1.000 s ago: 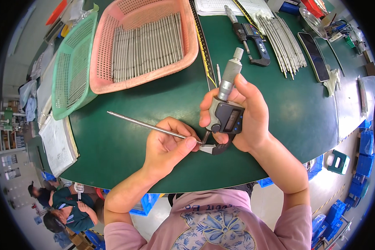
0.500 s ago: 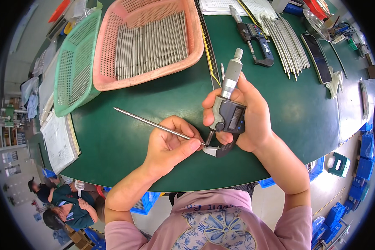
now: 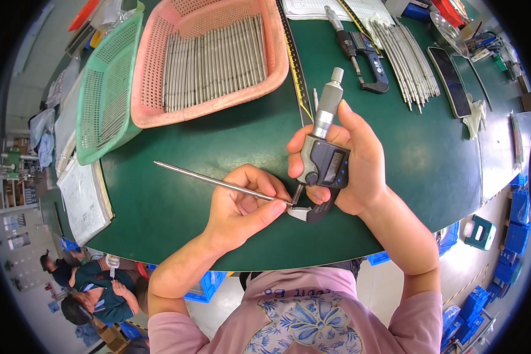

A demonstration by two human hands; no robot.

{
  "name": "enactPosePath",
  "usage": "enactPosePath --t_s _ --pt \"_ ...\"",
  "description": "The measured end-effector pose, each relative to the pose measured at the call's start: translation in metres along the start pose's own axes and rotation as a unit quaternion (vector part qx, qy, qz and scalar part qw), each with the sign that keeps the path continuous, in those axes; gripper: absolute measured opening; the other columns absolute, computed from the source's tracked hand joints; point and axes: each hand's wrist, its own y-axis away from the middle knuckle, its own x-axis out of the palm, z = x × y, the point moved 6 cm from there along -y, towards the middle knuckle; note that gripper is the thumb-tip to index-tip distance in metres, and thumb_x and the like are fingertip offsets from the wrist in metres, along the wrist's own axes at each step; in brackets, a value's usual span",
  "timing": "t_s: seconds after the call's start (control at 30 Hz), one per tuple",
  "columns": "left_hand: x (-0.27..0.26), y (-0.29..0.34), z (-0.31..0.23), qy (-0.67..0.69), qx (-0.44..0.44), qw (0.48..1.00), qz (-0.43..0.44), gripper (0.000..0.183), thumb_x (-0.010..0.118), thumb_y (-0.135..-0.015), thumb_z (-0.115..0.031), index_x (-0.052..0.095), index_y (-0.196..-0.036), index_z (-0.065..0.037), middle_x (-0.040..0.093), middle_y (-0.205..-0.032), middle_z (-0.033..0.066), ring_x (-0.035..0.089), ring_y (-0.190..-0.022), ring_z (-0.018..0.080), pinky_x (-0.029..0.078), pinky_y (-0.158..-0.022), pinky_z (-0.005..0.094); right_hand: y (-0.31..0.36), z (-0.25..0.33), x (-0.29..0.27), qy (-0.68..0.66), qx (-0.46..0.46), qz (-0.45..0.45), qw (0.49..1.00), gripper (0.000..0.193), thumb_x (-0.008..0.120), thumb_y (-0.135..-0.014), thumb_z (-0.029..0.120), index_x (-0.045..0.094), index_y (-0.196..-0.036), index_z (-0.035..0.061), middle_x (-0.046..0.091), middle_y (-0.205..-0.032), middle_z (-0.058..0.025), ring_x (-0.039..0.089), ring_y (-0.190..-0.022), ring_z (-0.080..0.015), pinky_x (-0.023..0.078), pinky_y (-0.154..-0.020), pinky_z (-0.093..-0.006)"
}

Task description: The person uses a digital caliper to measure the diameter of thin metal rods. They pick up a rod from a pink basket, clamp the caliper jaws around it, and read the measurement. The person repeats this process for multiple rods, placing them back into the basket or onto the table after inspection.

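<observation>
Pinched in my left hand (image 3: 242, 203) is a slim metal rod (image 3: 200, 176), which slants up toward the left. Its near end sits at the jaws of a digital micrometer (image 3: 325, 162); whether both jaws touch it is too small to tell. My right hand (image 3: 360, 159) wraps around the micrometer's frame, with the thimble pointing up and away from me. Beyond my hands, a pink perforated basket (image 3: 153, 115) holds many similar rods (image 3: 215, 65) laid side by side. A green basket (image 3: 88, 138) to its left holds more thin rods.
A second micrometer (image 3: 366, 59) lies at the back right, beside a bundle of rods (image 3: 404, 65) and a phone (image 3: 448, 81). A ruler strip (image 3: 295, 65) runs beside the pink basket. Papers (image 3: 87, 197) lie at the left edge. Co-workers (image 3: 103, 295) are at the lower left.
The rod in my left hand has turned slightly and its far end has shifted a little to the left and down. My right hand and the micrometer have barely moved.
</observation>
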Motion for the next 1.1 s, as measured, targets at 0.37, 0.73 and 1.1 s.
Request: enactPosePath --t_s 0.37,0.73,1.1 --pt "0.002 -0.0002 -0.0007 -0.01 0.012 1.0 0.008 0.02 0.059 -0.076 0.005 0.045 -0.089 -0.001 0.056 -0.089 0.012 0.057 -0.08 0.013 0.047 -0.071 0.0249 0.0013 0.0018 0.0 0.021 -0.003 -0.01 1.0 0.065 0.034 -0.081 0.061 0.054 -0.08 -0.0011 0.056 -0.063 -0.0102 0.043 -0.036 -0.0133 0.035 -0.036 -0.0233" --pt "-0.0004 -0.0004 -0.0009 -0.036 -0.029 0.998 -0.047 0.015 0.061 -0.078 -0.003 0.048 -0.085 -0.001 0.057 -0.08 0.0076 0.056 -0.074 0.0111 0.045 -0.065 0.0236 0.0011 0.0021 0.0 0.016 -0.016 0.002 1.0 0.067 0.031 -0.082 0.061 0.054 -0.082 -0.002 0.057 -0.064 -0.0103 0.043 -0.037 -0.0138 0.036 -0.037 -0.0237" --pt "-0.0005 -0.0002 0.0002 0.001 -0.015 1.0 -0.005 0.018 0.06 -0.077 0.003 0.045 -0.087 -0.002 0.056 -0.088 0.0117 0.056 -0.077 0.0132 0.047 -0.068 0.0257 0.0014 0.0012 -0.0003 -0.003 0.011 0.012 1.0 0.063 0.019 -0.088 0.05 0.055 -0.084 -0.002 0.058 -0.066 -0.0115 0.044 -0.038 -0.0154 0.038 -0.041 -0.0253"
